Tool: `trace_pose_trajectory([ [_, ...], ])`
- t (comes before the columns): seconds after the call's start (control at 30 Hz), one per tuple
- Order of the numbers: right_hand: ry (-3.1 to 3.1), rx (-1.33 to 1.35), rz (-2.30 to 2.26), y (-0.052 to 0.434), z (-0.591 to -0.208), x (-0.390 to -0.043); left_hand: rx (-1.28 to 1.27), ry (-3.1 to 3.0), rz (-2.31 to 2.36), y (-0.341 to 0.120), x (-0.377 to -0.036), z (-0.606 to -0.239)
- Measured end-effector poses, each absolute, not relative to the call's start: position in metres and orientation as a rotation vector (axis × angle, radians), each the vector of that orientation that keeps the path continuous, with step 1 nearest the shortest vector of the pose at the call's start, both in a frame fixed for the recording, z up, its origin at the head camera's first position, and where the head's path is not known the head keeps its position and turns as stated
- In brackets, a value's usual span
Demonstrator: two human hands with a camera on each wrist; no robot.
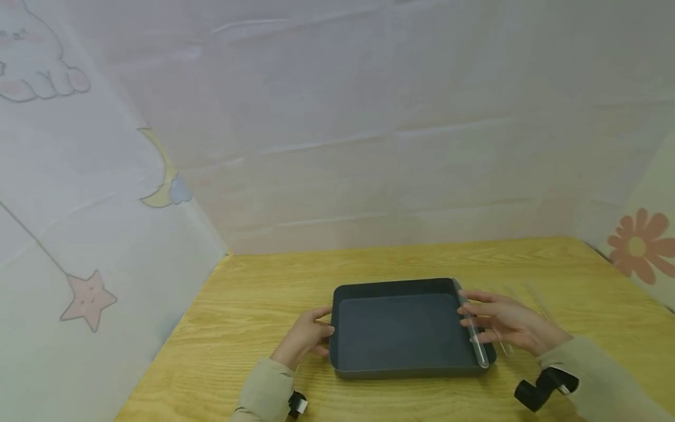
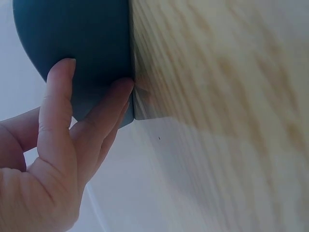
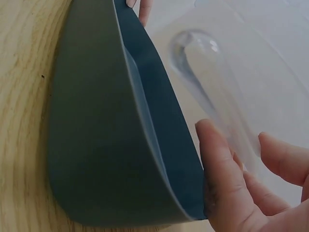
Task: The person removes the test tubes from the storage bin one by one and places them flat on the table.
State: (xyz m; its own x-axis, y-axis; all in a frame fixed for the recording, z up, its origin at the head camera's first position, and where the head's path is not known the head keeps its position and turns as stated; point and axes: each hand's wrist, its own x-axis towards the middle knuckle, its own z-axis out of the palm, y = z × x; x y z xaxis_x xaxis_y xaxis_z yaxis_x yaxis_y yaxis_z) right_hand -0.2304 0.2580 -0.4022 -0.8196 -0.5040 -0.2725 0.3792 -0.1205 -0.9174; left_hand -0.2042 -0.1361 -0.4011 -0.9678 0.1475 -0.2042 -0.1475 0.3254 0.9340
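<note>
Dark tray (image 1: 401, 331) lying on wooden desk (image 1: 253, 305), left hand (image 1: 306, 339) touching its left wall with relaxed fingers, right hand (image 1: 508, 322) pinching clear tube (image 1: 471, 331) over its right rim, pale printed sheets (image 1: 89, 234) enclosing the desk.

Matt plastic tray (image 1: 401, 334), wood-grain table (image 1: 253, 305)

Left hand (image 1: 306, 337) and right hand (image 1: 508, 322) reach forward, fingers extended.

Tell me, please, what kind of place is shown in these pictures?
Probably a makeshift recording booth rather than a lab: a wooden table walled in by pale sheets printed with a star and flower. On it, a dark tray and a clear tube, between two hands.
</note>
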Motion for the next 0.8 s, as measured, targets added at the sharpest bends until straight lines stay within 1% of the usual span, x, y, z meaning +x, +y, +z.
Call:
trace_pose_trajectory([
  [0.4, 1.657, -0.19, -1.965, 0.269, -0.406, -0.23, -0.01, 2.328, 1.688, -0.137, -0.201, -0.401],
  [0.8, 1.597, -0.231, -2.003, 0.281, -0.407, -0.23, -0.017, 2.334, 1.677, -0.136, -0.203, -0.4],
])
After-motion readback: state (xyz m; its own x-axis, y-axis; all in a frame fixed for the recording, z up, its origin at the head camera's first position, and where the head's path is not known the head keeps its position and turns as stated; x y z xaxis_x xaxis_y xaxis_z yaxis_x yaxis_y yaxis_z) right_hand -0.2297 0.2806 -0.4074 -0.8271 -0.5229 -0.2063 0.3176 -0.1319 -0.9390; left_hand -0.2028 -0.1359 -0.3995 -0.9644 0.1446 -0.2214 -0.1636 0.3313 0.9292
